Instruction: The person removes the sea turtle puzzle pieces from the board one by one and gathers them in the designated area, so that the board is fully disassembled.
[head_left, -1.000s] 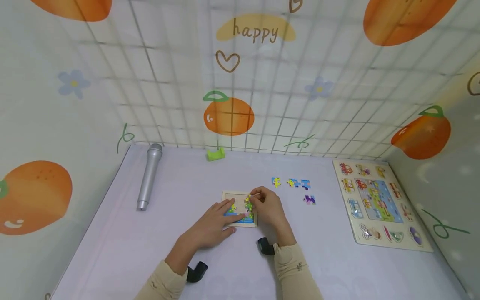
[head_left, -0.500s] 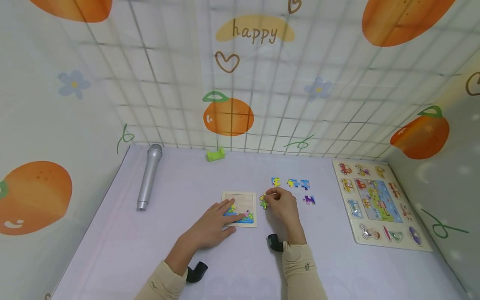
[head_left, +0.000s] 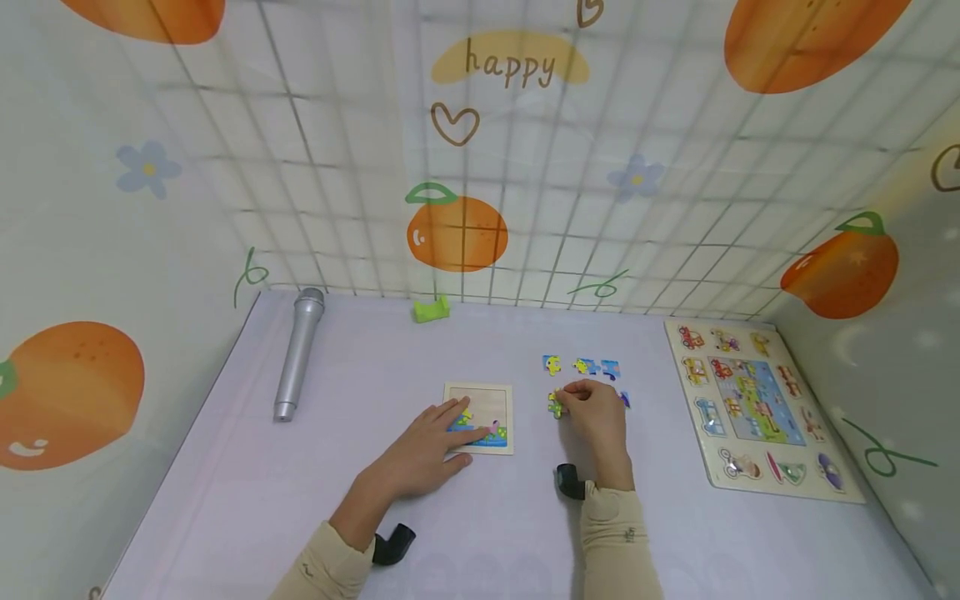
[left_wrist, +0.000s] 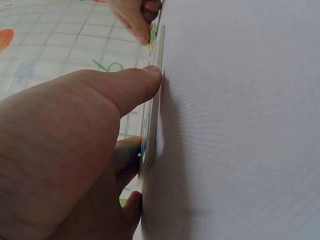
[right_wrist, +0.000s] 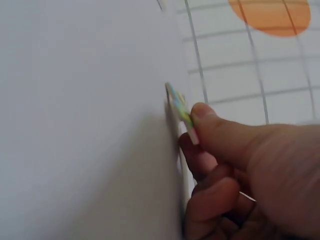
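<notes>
Right hand grip pinches green puzzle piece just left of its fingers, low over desk; left hand lies flat on puzzle tray; loose pinch could drop piece.

Bystanders on the lilac worktop

A silver toy microphone lies far left of the fingers, near the back corner, and a small green block sits against the back wall beyond them. Well to the right of the fingers rests a large peg puzzle board printed with vehicles. The worktop is fenced by a wire grid over a wall sheet with oranges, flowers, a heart and the word "happy".
</notes>
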